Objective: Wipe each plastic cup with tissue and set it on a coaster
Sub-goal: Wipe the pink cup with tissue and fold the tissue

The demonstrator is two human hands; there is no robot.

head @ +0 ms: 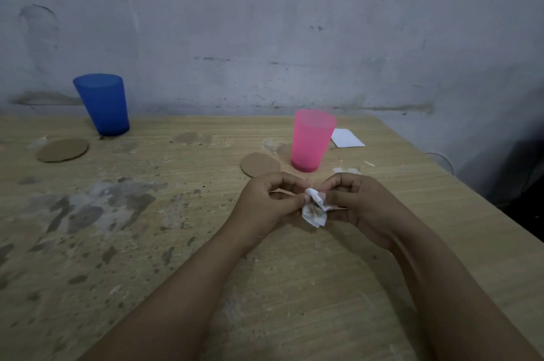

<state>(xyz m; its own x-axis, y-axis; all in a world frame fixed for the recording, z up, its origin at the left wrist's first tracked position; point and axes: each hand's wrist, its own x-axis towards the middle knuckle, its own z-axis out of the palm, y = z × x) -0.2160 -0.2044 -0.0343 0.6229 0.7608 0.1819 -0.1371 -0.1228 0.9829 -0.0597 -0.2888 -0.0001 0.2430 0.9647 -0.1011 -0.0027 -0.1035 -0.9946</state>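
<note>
Tissue (315, 207) is crumpled and stained brown, partly hidden between both hands, so its full shape is hard to make out. Left hand (265, 201) and right hand (357, 201) meet just above the surface (176, 242), fingers curled inward; each grip pinches the tissue from its own side. Both forearms enter from the bottom edge, elbows cut off.

Pink cup (312, 140) stands upright just beyond the hands, on bare wood, beside a cardboard coaster (259, 164) but not on it; the coaster's near edge is hidden behind the left hand's knuckles. Folded white paper (346, 137) lies behind the pink cup, partly hidden by it.

Blue cup (102, 104) stands at the far left near the wall (265, 21), next to a second coaster (62, 149), also not on it. Whether they touch, can't tell.

Surface's right edge runs diagonally close to the right forearm. Open room on the left half, where the wood is blotched with grey stains. Dark area off the right edge is too dim to read.
</note>
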